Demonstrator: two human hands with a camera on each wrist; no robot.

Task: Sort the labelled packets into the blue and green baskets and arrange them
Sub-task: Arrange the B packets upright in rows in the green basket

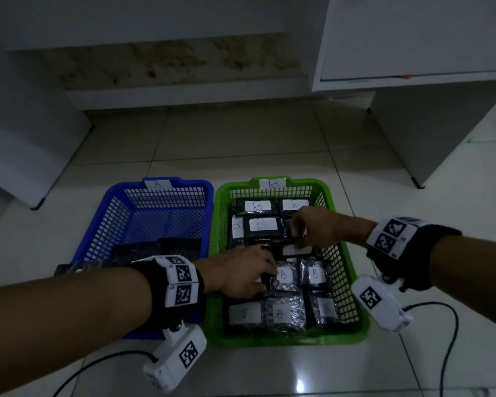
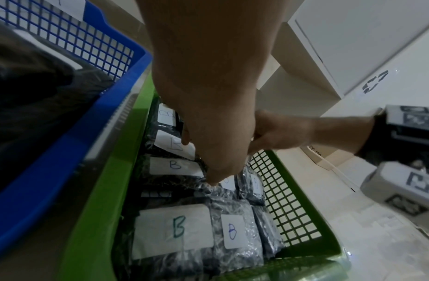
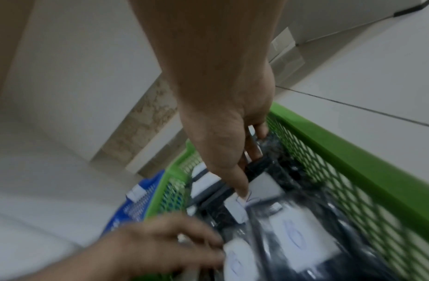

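Green basket [image 1: 217, 253], lower centre of the head view, long axis running from bottom of frame toward the top; card marked B on its far rim. Blue basket [image 1: 103, 224] touching it on the left, same heading, card marked A.

Packets [image 1: 279, 312] in the green one lie flat, white B labels face up, in rows across the basket. Near-row ones sit with long axes up the frame; the far ones [image 1: 259, 224] lie crosswise. One at the left wall stands on edge, its label turned sideways. Dark packets [image 1: 155, 249] also in the blue basket's near end, labels not readable.

My left hand [image 1: 238, 275] reaches in over the green basket's left wall, palm down, fingers curled onto the edge of a middle-row packet [image 1: 282, 277]; whether it truly grips, I cannot tell. My right hand [image 1: 317, 227] comes in from the right over the right wall, fingers bent down, pinching the top of a packet [image 1: 294, 249] at mid-basket, thumb tip on its white label in the right wrist view.

White cabinets [image 1: 413, 53] stand beyond the baskets, upper frame. Tiled floor [image 1: 241, 138] all round.
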